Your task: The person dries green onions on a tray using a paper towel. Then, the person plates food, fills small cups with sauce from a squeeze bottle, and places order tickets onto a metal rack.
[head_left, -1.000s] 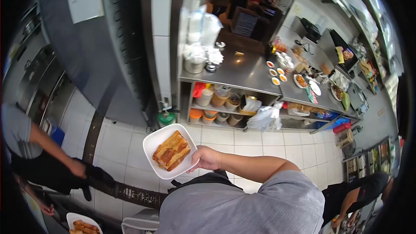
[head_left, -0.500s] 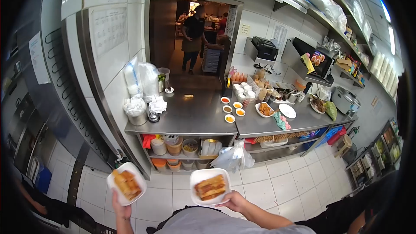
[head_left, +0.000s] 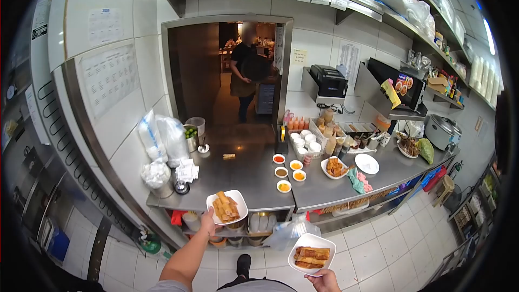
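Observation:
My left hand (head_left: 208, 223) is closed on the rim of a white square bowl (head_left: 243, 197) holding several fried rolls (head_left: 225, 207). That bowl is held out by the front edge of the steel counter (head_left: 216, 176). My right hand (head_left: 323, 281) grips a second white bowl (head_left: 294, 240), lower and nearer my body, with more browned rolls (head_left: 312, 257) in it. Small sauce cups (head_left: 284, 186) in red, brown and yellow stand on the counter beyond. A bowl of fried pieces (head_left: 335, 167) and a white plate (head_left: 367, 164) sit to their right.
Beyond the pass-through opening stands a person (head_left: 243, 73) holding a dark round tray (head_left: 256, 68). Plastic bags (head_left: 172, 140) and a tin (head_left: 160, 181) occupy the counter's left end. A plastic bag (head_left: 289, 233) hangs at its front. A rice cooker (head_left: 443, 132) stands at far right.
My left hand has carried its bowl forward and right, up to the counter edge. The right bowl has shifted right and lower in view. The person beyond the opening now holds a round tray.

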`<state>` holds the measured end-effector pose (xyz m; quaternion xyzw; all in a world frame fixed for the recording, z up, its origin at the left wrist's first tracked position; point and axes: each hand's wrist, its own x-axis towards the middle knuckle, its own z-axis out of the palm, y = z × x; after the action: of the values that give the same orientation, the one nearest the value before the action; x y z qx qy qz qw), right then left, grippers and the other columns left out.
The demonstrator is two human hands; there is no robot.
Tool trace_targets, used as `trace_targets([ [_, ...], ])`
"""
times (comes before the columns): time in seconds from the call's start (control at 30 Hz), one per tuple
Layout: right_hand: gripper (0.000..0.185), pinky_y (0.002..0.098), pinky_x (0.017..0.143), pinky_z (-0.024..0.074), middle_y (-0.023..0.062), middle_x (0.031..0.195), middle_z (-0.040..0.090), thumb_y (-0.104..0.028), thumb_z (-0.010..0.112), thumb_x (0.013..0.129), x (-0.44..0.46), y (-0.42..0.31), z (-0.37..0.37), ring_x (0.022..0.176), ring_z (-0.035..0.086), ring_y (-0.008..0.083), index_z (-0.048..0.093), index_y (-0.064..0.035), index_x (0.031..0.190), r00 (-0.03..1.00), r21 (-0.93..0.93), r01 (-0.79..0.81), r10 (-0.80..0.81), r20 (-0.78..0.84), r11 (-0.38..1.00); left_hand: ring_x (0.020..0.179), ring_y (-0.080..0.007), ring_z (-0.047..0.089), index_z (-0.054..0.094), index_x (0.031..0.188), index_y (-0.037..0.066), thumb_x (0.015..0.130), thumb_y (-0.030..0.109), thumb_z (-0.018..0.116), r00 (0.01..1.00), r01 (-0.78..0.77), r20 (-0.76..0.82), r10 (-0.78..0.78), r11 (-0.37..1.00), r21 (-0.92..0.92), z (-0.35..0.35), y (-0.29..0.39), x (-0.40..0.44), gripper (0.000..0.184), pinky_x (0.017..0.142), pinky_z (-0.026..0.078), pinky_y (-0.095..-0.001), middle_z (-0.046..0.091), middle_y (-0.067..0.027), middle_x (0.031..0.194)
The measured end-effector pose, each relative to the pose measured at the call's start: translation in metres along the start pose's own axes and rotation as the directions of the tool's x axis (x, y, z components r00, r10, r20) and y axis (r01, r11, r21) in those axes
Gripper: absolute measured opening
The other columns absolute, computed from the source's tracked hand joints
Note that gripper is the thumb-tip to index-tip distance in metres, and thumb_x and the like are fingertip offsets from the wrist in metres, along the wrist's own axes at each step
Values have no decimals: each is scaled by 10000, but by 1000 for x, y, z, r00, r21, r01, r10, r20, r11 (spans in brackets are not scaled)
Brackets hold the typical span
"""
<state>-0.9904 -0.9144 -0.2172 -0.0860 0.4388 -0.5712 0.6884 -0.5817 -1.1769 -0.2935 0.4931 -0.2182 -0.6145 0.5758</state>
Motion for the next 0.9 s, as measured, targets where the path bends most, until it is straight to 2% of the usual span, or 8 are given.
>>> trace_targets([
  [0.17, 632, 455, 814, 556, 227, 1154, 558, 23, 499, 633, 63, -14, 27, 964, 607, 351, 401, 108, 1252, 994, 25, 19, -17, -105, 999, 856, -291, 670, 445, 1229, 58, 998, 388, 403, 996, 68, 50, -68, 998, -9, 35, 2, 106, 405, 569, 601, -452, 614, -133, 1094],
  [0.33, 556, 434, 737, 580, 191, 1102, 596, 13, 508, 692, 130, -27, 70, 869, 630, 319, 454, 53, 1244, 988, 156, 137, -123, -94, 978, 539, -259, 634, 461, 1197, 31, 979, 389, 457, 988, 147, -81, -128, 937, 316, 54, 15, 188, 419, 374, 513, -331, 657, -136, 865],
  [0.4, 670, 428, 762, 533, 202, 1225, 537, -17, 515, 654, 168, -24, 71, 1011, 578, 350, 386, 63, 1306, 945, 254, 267, -304, 119, 930, 469, -223, 582, 534, 1123, 47, 971, 355, 479, 999, 31, -30, -19, 888, 460, 44, 3, 224, 348, 324, 433, -329, 637, -125, 767],
  [0.53, 555, 399, 702, 541, 211, 1087, 583, -12, 501, 685, 205, -29, 76, 838, 614, 341, 425, 76, 1227, 959, 223, 223, -174, -222, 949, 360, -174, 509, 572, 985, 30, 949, 393, 526, 1000, -14, 24, 4, 897, 442, 68, 24, 232, 367, 314, 407, -308, 585, -89, 608],
  [0.63, 532, 305, 575, 560, 201, 965, 616, -14, 511, 642, 216, -41, 94, 657, 624, 324, 466, 82, 1164, 954, 151, 190, -147, -260, 970, 489, -280, 624, 572, 1006, -19, 955, 555, 375, 1000, -6, -7, 22, 546, 838, 97, 67, 237, 609, 486, 513, -392, 646, -174, 686],
  [0.67, 532, 305, 575, 560, 201, 965, 616, -14, 511, 642, 217, -41, 95, 657, 624, 324, 466, 82, 1164, 952, 147, 173, -127, -277, 974, 693, -364, 655, 584, 1022, -9, 962, 503, 388, 949, -144, 42, 313, 311, 939, 80, 46, 280, 551, 672, 528, -450, 670, -196, 774],
  [0.83, 534, 293, 562, 561, 187, 972, 619, -23, 520, 643, 226, -47, 87, 675, 628, 313, 475, 69, 1167, 907, 130, 160, -94, -410, 979, 962, -368, 610, 617, 1042, 90, 886, 247, 600, 849, -248, 93, 520, 236, 940, 85, 95, 348, 222, 827, 499, -442, 634, -174, 1029],
  [0.9, 538, 289, 557, 560, 182, 974, 619, -21, 521, 641, 229, -52, 92, 677, 628, 309, 477, 62, 1170, 911, 129, 166, -103, -399, 978, 1029, -333, 585, 619, 1053, 117, 829, 143, 660, 734, -399, 323, 598, -7, 917, 93, 106, 369, 230, 860, 489, -421, 597, -143, 1089],
])
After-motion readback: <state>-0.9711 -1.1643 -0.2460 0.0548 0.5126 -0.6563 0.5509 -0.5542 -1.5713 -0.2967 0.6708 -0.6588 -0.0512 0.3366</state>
